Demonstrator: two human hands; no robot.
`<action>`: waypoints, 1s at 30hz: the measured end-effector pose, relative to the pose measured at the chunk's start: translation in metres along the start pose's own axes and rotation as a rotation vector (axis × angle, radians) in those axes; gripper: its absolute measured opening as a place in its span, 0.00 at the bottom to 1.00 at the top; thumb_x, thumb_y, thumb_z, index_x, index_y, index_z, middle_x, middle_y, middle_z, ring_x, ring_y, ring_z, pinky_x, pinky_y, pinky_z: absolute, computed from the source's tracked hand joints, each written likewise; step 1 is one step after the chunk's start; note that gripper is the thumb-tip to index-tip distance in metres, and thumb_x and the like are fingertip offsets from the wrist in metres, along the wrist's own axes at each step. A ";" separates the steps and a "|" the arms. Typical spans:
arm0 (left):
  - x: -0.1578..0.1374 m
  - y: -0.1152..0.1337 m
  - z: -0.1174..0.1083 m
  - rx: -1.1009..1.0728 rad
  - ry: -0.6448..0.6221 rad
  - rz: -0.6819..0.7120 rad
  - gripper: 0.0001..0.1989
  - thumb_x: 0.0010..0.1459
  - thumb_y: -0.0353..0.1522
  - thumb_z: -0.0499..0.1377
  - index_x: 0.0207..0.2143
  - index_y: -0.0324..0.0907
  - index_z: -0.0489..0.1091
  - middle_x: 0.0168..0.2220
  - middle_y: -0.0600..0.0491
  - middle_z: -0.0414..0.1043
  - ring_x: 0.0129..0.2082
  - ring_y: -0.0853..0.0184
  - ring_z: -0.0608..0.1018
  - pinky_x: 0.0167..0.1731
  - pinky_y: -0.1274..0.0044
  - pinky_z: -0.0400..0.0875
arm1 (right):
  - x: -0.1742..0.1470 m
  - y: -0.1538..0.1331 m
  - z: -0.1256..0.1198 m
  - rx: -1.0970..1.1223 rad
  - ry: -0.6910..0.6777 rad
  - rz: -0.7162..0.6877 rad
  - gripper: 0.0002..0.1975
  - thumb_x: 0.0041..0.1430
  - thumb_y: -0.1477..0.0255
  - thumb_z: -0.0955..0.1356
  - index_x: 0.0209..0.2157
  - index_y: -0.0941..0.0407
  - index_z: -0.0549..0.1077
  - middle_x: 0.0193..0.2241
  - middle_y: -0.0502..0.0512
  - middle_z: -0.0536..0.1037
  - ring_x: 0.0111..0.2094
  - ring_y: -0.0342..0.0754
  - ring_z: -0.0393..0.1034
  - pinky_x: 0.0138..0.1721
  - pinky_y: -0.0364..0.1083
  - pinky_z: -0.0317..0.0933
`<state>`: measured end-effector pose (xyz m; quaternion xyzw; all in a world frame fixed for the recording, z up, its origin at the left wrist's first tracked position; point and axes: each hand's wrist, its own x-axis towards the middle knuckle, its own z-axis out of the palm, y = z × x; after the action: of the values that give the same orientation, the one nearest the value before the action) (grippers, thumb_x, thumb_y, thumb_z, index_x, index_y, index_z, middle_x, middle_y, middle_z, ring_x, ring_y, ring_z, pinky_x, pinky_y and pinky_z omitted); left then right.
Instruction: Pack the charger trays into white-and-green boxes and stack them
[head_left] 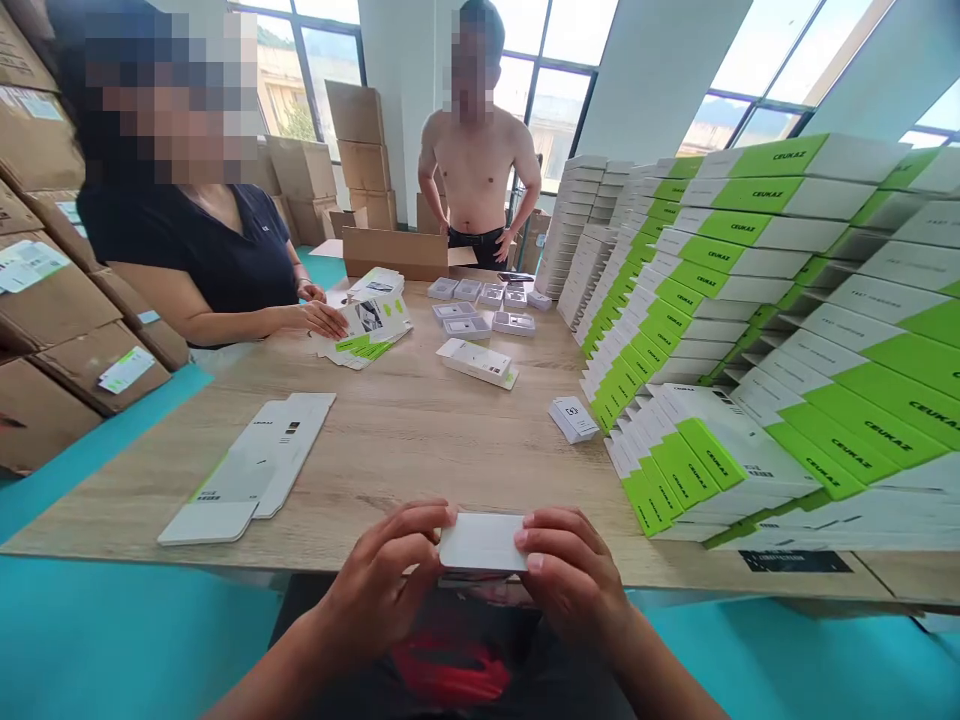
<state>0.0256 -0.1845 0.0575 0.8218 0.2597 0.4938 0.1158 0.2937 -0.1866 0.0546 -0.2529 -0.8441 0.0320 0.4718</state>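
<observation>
At the near table edge, my left hand [401,560] and my right hand [574,570] pinch the two ends of a small white box [482,542]. Its plain upper face shows no print, and its underside is hidden. Flattened white cartons [259,460] lie in a stack to the left of my left hand. Beyond my right hand sits a small pile of printed leaflets [574,419]. A white and green box [478,362] lies farther up the table.
Tall stacks of white and green boxes [720,290] line the table's [390,440] right side. Several white trays [466,325] lie at the back, before an open cardboard box [394,252]. A co-worker's hand [326,318] rests on printed cartons [367,325]; another person [480,170] stands behind.
</observation>
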 end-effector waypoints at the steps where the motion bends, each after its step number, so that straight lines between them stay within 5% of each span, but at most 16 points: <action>1: 0.000 0.003 0.000 -0.018 -0.010 -0.014 0.15 0.65 0.21 0.56 0.49 0.47 0.66 0.51 0.46 0.77 0.55 0.62 0.79 0.53 0.71 0.78 | 0.004 -0.004 -0.002 0.004 -0.030 0.023 0.12 0.66 0.76 0.69 0.49 0.49 0.72 0.42 0.55 0.81 0.48 0.53 0.75 0.48 0.54 0.73; 4: 0.007 0.017 -0.004 -0.012 -0.104 -0.170 0.07 0.65 0.29 0.60 0.44 0.47 0.69 0.53 0.46 0.76 0.54 0.59 0.80 0.51 0.70 0.78 | 0.018 -0.018 -0.007 0.086 -0.110 0.223 0.04 0.66 0.67 0.71 0.39 0.52 0.74 0.48 0.59 0.80 0.51 0.55 0.75 0.46 0.52 0.73; 7: 0.017 0.031 -0.005 -0.020 -0.085 -0.434 0.03 0.66 0.33 0.61 0.37 0.47 0.70 0.51 0.49 0.79 0.46 0.63 0.83 0.43 0.74 0.80 | 0.030 -0.026 -0.007 0.175 -0.120 0.409 0.03 0.67 0.69 0.71 0.37 0.51 0.73 0.48 0.57 0.82 0.47 0.51 0.78 0.45 0.48 0.73; 10: 0.021 0.035 0.000 -0.038 -0.025 -0.572 0.06 0.66 0.36 0.61 0.45 0.50 0.73 0.49 0.52 0.81 0.37 0.66 0.84 0.37 0.75 0.82 | 0.034 -0.028 -0.004 0.220 -0.079 0.512 0.03 0.67 0.69 0.71 0.42 0.51 0.74 0.44 0.55 0.84 0.43 0.49 0.80 0.44 0.47 0.73; 15: 0.021 0.032 0.006 -0.042 0.039 -0.446 0.09 0.67 0.32 0.61 0.46 0.53 0.79 0.48 0.55 0.83 0.46 0.64 0.85 0.46 0.76 0.81 | 0.036 -0.027 -0.006 0.225 -0.079 0.527 0.01 0.67 0.69 0.70 0.39 0.51 0.76 0.42 0.54 0.85 0.43 0.49 0.81 0.44 0.46 0.73; 23: 0.009 0.015 -0.002 0.035 -0.016 -0.120 0.17 0.67 0.26 0.60 0.56 0.48 0.76 0.55 0.46 0.80 0.49 0.62 0.85 0.47 0.77 0.81 | 0.027 -0.011 -0.013 0.145 -0.126 0.196 0.10 0.67 0.71 0.71 0.50 0.50 0.76 0.49 0.61 0.83 0.47 0.52 0.81 0.46 0.50 0.76; 30: 0.004 0.003 -0.003 0.103 -0.037 0.018 0.20 0.66 0.26 0.61 0.60 0.45 0.72 0.57 0.39 0.78 0.50 0.59 0.84 0.47 0.73 0.82 | 0.022 -0.004 -0.015 0.032 -0.120 0.103 0.17 0.66 0.73 0.71 0.55 0.48 0.74 0.50 0.61 0.83 0.48 0.53 0.81 0.47 0.52 0.77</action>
<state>0.0248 -0.1851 0.0631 0.8379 0.2752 0.4655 0.0736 0.2951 -0.1829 0.0816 -0.2862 -0.8561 0.0850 0.4219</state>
